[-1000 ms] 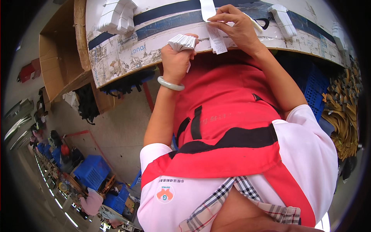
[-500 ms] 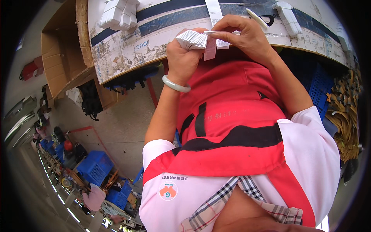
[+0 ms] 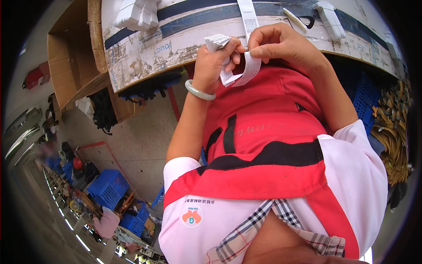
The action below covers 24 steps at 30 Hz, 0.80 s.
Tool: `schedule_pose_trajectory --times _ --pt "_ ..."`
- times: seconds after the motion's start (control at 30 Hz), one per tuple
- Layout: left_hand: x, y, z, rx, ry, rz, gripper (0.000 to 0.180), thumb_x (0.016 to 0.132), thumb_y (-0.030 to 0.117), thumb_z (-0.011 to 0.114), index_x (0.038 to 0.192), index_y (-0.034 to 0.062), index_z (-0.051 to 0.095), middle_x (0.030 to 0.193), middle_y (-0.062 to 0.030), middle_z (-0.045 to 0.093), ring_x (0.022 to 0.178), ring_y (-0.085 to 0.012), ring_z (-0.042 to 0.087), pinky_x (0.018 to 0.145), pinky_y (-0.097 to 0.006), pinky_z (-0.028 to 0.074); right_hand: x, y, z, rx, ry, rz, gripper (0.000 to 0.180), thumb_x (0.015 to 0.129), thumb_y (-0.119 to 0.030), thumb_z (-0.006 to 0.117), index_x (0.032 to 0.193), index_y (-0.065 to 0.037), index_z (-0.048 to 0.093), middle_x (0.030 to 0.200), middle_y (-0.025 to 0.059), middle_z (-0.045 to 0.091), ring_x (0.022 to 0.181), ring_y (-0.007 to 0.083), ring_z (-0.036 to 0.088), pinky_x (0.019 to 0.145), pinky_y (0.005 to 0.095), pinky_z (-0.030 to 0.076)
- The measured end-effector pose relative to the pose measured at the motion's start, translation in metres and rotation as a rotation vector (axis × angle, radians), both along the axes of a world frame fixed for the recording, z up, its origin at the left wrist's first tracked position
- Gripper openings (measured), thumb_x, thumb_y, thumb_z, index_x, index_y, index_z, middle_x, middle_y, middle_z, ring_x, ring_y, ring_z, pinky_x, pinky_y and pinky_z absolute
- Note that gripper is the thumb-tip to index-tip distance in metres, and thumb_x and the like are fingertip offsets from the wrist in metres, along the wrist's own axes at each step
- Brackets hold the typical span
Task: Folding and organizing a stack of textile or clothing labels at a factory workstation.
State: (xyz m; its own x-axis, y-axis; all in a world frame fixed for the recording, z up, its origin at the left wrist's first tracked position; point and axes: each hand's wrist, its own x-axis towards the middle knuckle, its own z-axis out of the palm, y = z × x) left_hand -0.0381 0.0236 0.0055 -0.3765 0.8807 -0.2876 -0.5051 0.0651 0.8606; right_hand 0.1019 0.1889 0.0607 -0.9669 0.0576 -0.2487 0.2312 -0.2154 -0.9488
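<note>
Near the table's front edge, my left hand [image 3: 214, 65] is closed round a stack of folded white labels [image 3: 217, 42], whose edges fan out above the thumb. My right hand [image 3: 283, 46], just to its right, pinches a printed white label strip [image 3: 252, 70] between thumb and fingers. The strip curves below both hands, its lower end folded by my left fingers. Another length of printed label strip [image 3: 249, 17] lies across the table behind my right hand. How the two lengths join is hidden by the fingers.
On the worn table [image 3: 132, 66] lie white label bundles [image 3: 137, 15] at left and another bundle [image 3: 329, 21] at right. A white pointed tool [image 3: 295, 20] rests beside a black loop. An open cardboard box [image 3: 74, 61] stands left; a blue crate [image 3: 365, 103] sits right, below the tabletop.
My hands have moved slightly apart, with the right lower and farther right. A white strip now loops below them, where a pinkish label hung before. The left-hand stack has tilted.
</note>
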Motion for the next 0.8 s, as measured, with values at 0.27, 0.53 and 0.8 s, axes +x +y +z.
schedule_pose_trajectory --times 0.27,0.53,0.8 --pt "0.010 0.002 -0.017 0.080 -0.226 -0.164 0.031 0.091 0.028 0.068 0.103 0.0003 0.062 0.082 -0.0060 0.062 0.070 -0.0145 0.062 0.061 -0.025 0.050 -0.016 -0.007 -0.044 0.466 0.213 -0.349 0.018 0.091 -0.019 0.067 0.101 -0.004 0.070 0.089 0.0011 0.063 0.079 0.0084 0.057 0.070 0.0217 0.046" --pt "0.012 0.009 -0.006 0.036 -0.045 0.005 0.016 0.091 0.009 0.067 0.102 -0.0012 0.065 0.074 -0.0041 0.061 0.064 -0.0136 0.060 0.059 -0.025 0.049 -0.029 0.033 -0.058 1.044 0.234 -0.513 0.012 0.083 -0.015 0.072 0.089 -0.005 0.071 0.087 0.0104 0.059 0.076 0.0249 0.060 0.067 0.0338 0.049" --pt "-0.002 0.016 0.004 0.075 0.442 0.214 0.013 0.084 0.000 0.068 0.096 0.0000 0.071 0.080 -0.0008 0.067 0.073 -0.0052 0.058 0.061 -0.019 0.044 -0.033 0.019 -0.041 0.985 0.175 -0.612 0.013 0.084 -0.015 0.072 0.091 -0.004 0.072 0.087 0.0097 0.059 0.076 0.0230 0.061 0.066 0.0322 0.049"
